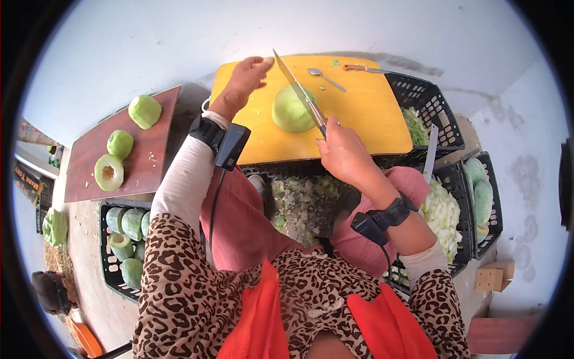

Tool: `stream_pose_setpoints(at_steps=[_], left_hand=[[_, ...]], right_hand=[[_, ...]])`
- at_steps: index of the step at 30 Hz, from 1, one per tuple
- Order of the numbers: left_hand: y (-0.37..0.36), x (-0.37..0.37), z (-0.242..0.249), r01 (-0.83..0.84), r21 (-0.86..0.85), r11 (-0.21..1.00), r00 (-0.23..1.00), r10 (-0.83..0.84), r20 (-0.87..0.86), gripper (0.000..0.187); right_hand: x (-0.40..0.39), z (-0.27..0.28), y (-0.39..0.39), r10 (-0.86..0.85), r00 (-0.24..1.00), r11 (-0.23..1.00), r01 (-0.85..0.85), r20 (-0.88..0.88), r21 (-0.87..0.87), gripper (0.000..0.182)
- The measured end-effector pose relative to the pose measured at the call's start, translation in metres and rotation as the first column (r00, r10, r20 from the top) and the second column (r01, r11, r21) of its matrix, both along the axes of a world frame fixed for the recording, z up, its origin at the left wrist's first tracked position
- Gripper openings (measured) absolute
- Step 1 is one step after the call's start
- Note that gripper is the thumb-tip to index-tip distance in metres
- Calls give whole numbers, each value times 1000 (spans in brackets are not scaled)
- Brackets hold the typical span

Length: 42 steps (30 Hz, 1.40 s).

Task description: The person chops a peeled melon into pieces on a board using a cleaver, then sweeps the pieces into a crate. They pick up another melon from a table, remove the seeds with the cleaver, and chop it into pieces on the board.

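Note:
A peeled pale-green melon (288, 112) rests on the yellow cutting board (359, 125) in front of me. My right hand (343, 149) is wrapped round the dark handle of a long kitchen knife (291, 79), whose blade slants over the melon, tip pointing away and to the left. Beyond the melon, my left hand (247, 79) is raised over the board's left side, its fingers apart and holding nothing, close to the knife's tip in this view. A spoon (326, 79) and a small orange-handled knife (365, 69) lie toward the board's far right.
On the brown board (84, 173) at left sit several peeled melons (145, 112), one cut open. A black crate (112, 281) below it holds unpeeled melons. To my right, crates contain cut pale pieces (441, 212) and whole green melons (478, 191). Peelings (302, 206) litter the floor between my feet.

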<state>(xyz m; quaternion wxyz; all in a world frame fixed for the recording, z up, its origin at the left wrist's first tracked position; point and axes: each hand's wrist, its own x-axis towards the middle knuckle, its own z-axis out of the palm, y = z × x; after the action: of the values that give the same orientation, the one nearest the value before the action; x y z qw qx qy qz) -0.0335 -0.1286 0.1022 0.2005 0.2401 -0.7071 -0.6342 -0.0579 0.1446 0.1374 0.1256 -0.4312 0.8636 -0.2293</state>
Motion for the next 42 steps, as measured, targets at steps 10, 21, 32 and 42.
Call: stream_pose_setpoints(at_steps=[10, 21, 32, 42], left_hand=[[-3, -56, 34, 94, -237, 967, 961, -26, 274, 50], [-29, -87, 7, 254, -421, 871, 916, -76, 394, 25], [-4, -77, 29, 191, -209, 959, 905, -90, 415, 26], [-15, -87, 7, 297, -236, 925, 859, -151, 488, 23]], right_hand=[[5, 3, -5, 26, 1000, 999, -25, -11, 28, 27], [-2, 30, -9, 52, 994, 996, -57, 92, 61, 30], [-9, 40, -15, 59, 982, 991, -79, 177, 109, 32], [-14, 35, -21, 63, 977, 987, -92, 203, 134, 29]])
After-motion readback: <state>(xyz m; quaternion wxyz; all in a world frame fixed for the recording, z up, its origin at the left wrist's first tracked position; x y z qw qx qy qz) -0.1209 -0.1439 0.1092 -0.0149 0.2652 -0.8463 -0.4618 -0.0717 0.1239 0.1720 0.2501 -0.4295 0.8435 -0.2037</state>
